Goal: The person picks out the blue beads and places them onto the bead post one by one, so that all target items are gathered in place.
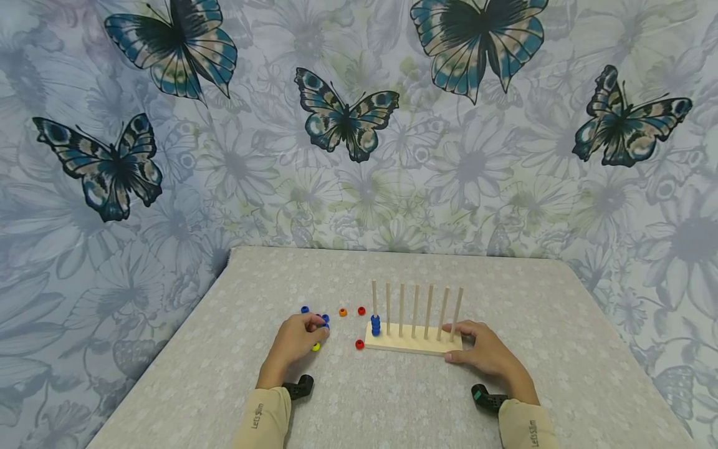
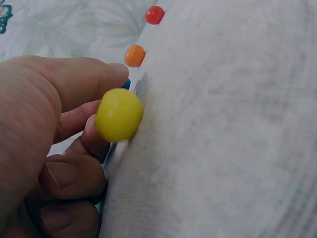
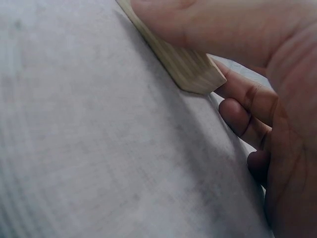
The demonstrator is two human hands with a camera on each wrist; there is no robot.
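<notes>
My left hand (image 1: pixel 293 340) is among loose beads on the table, its thumb and index finger pinching a blue bead (image 1: pixel 326 325) at their tips. The left wrist view shows this bead mostly hidden. A yellow bead (image 2: pixel 119 115) lies just on the near side of these fingers, and another blue bead (image 1: pixel 305 309) lies beyond them. My right hand (image 1: pixel 481 348) grips the right end of a pale wooden peg stand (image 1: pixel 412 345), thumb along the front edge and fingers behind. Several upright pegs rise from the stand; a stack of blue beads (image 1: pixel 376 325) sits on its leftmost peg.
An orange bead (image 1: pixel 343 312) and a red bead (image 1: pixel 361 310) lie behind, between left hand and stand. Another red bead (image 1: pixel 359 344) lies by the stand's front left corner. A pale patterned cloth (image 1: pixel 404 405) covers the table; a butterfly-print backdrop (image 1: pixel 392 206) hangs behind.
</notes>
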